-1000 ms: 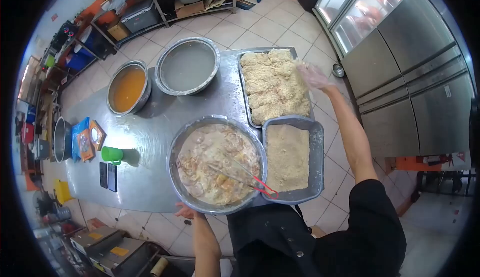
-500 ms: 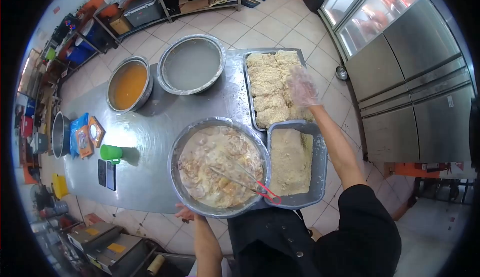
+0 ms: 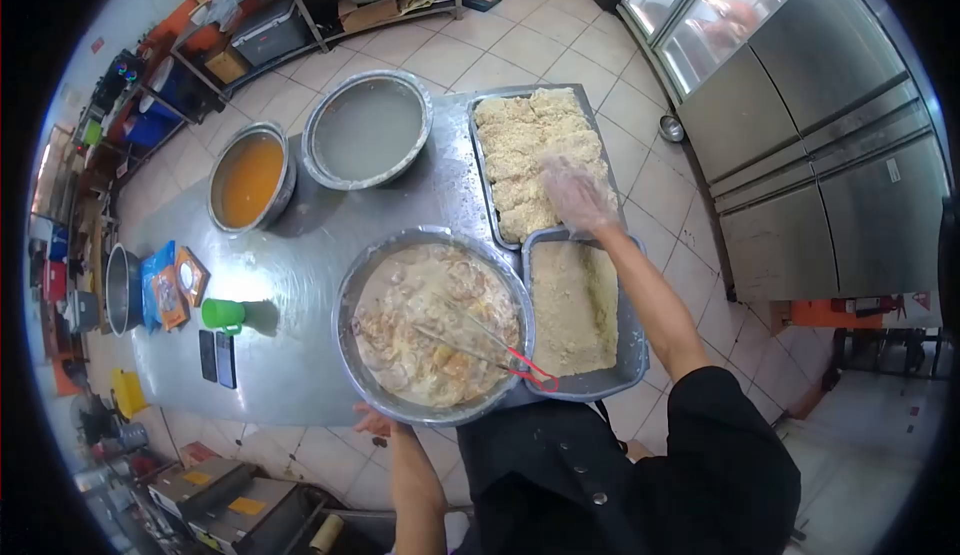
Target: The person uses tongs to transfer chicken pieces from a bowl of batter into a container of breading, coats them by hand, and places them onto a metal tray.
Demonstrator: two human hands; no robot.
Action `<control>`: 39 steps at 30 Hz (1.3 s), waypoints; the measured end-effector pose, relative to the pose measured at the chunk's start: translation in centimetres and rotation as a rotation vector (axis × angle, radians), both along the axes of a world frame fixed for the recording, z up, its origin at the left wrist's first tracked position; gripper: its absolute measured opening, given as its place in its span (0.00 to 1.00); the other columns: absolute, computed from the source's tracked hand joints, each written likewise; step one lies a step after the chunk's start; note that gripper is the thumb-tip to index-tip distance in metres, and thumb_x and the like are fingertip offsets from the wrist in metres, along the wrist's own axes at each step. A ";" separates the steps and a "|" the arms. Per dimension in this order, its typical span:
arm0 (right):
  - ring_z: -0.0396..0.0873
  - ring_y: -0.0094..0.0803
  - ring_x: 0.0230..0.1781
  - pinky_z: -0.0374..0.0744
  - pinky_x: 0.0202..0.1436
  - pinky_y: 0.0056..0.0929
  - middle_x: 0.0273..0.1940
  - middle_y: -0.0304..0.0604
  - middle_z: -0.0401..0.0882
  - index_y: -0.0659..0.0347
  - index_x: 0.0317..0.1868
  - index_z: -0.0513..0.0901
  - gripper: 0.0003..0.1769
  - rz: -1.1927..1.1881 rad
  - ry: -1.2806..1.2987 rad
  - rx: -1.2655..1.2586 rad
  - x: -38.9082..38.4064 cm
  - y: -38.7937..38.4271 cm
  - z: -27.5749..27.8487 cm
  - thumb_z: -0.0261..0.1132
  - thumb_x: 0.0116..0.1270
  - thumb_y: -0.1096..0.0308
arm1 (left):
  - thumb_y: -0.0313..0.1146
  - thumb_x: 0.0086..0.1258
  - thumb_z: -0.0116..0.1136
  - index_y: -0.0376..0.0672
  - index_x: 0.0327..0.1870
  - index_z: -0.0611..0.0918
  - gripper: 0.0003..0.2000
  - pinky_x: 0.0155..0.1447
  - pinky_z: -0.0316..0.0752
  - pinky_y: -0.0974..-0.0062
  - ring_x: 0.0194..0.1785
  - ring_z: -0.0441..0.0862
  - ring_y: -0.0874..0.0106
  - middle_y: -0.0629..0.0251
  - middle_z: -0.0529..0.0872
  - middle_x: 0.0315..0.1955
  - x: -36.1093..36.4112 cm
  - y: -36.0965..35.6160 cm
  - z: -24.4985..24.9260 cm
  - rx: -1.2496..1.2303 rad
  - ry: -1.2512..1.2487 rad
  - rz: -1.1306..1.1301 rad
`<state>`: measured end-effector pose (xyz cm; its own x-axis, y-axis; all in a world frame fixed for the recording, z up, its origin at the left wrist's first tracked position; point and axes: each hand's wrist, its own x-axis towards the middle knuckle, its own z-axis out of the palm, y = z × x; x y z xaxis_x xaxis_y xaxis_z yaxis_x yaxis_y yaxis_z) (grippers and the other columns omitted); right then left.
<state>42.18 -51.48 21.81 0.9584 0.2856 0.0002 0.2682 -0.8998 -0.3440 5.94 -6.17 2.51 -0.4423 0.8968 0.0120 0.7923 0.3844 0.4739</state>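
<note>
My right hand (image 3: 578,195), in a clear plastic glove, lies over the breaded pieces in the tray (image 3: 484,170), fingers spread toward its middle. Just below that tray, a grey tub (image 3: 632,340) holds pale breading (image 3: 572,320). My bare left hand (image 3: 374,421) is at the near rim of a large metal bowl (image 3: 345,355), its fingers partly hidden by the rim. In that bowl, pieces sit in a pale, wet mix, with red-handled tongs (image 3: 535,373) resting across them.
Behind are a bowl of orange liquid (image 3: 255,180) and a bowl of cloudy liquid (image 3: 370,130). A green mug (image 3: 222,314), two phones (image 3: 225,360) and packets (image 3: 168,285) lie to the left. Steel fridges (image 3: 825,165) stand at right.
My right hand has moved slightly nearer and to the left over the breaded pieces. The whole view has shifted a little. My left hand stays by the bowl.
</note>
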 end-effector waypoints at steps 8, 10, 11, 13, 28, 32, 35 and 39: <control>0.85 0.53 0.44 0.80 0.49 0.44 0.42 0.55 0.87 0.59 0.46 0.88 0.13 -0.233 0.055 0.190 -18.2 0.2 3.4 0.66 0.69 0.60 | 0.58 0.74 0.47 0.38 0.76 0.63 0.38 0.49 0.81 0.49 0.47 0.88 0.45 0.40 0.88 0.46 0.1 -0.6 2.4 -0.076 -0.033 -0.052; 0.85 0.51 0.42 0.81 0.48 0.43 0.38 0.54 0.87 0.60 0.42 0.88 0.09 -0.172 -0.156 0.353 -21.1 -1.8 1.3 0.68 0.66 0.65 | 0.58 0.74 0.47 0.38 0.76 0.63 0.38 0.49 0.81 0.49 0.47 0.88 0.45 0.40 0.88 0.46 0.2 -1.1 3.9 -0.138 -0.062 -0.070; 0.85 0.51 0.42 0.81 0.48 0.43 0.38 0.54 0.87 0.60 0.42 0.88 0.09 -0.140 -0.131 0.354 -21.9 -2.9 1.0 0.68 0.66 0.65 | 0.58 0.75 0.47 0.38 0.76 0.63 0.38 0.49 0.81 0.49 0.47 0.88 0.45 0.40 0.88 0.46 0.5 -1.4 4.8 -0.168 -0.081 -0.079; 0.86 0.48 0.41 0.81 0.46 0.43 0.37 0.51 0.87 0.61 0.40 0.87 0.08 -0.042 -0.425 0.288 -22.6 -4.0 0.5 0.67 0.68 0.66 | 0.58 0.75 0.47 0.38 0.76 0.63 0.38 0.50 0.80 0.49 0.47 0.88 0.45 0.40 0.88 0.46 0.9 -1.7 6.4 -0.205 -0.117 -0.082; 0.81 0.56 0.52 0.80 0.52 0.44 0.51 0.63 0.81 0.67 0.62 0.77 0.24 0.251 0.169 -0.038 -26.6 10.2 9.3 0.66 0.70 0.63 | 0.56 0.75 0.47 0.35 0.75 0.62 0.37 0.58 0.77 0.48 0.53 0.85 0.41 0.37 0.86 0.51 1.1 -2.0 7.1 -0.165 -0.154 -0.065; 0.81 0.53 0.49 0.80 0.52 0.44 0.47 0.61 0.80 0.70 0.61 0.77 0.23 0.595 0.068 -0.450 -25.0 9.5 14.4 0.62 0.69 0.67 | 0.55 0.75 0.47 0.36 0.76 0.61 0.37 0.59 0.76 0.47 0.54 0.84 0.41 0.36 0.84 0.54 1.1 -1.9 7.7 -0.178 -0.139 -0.070; 0.82 0.49 0.46 0.80 0.49 0.43 0.45 0.58 0.80 0.68 0.58 0.78 0.19 0.769 -0.213 -0.328 -24.2 9.8 17.1 0.59 0.70 0.68 | 0.55 0.75 0.46 0.37 0.76 0.60 0.37 0.61 0.75 0.47 0.56 0.83 0.41 0.36 0.83 0.56 1.1 -2.0 7.7 -0.156 -0.185 -0.071; 0.86 0.42 0.40 0.83 0.39 0.40 0.39 0.53 0.83 0.64 0.47 0.81 0.11 0.681 -0.012 -0.541 -23.6 15.5 19.7 0.57 0.69 0.68 | 0.55 0.76 0.47 0.37 0.77 0.59 0.37 0.62 0.75 0.48 0.57 0.83 0.41 0.38 0.82 0.57 1.0 -2.0 8.2 -0.136 -0.227 -0.079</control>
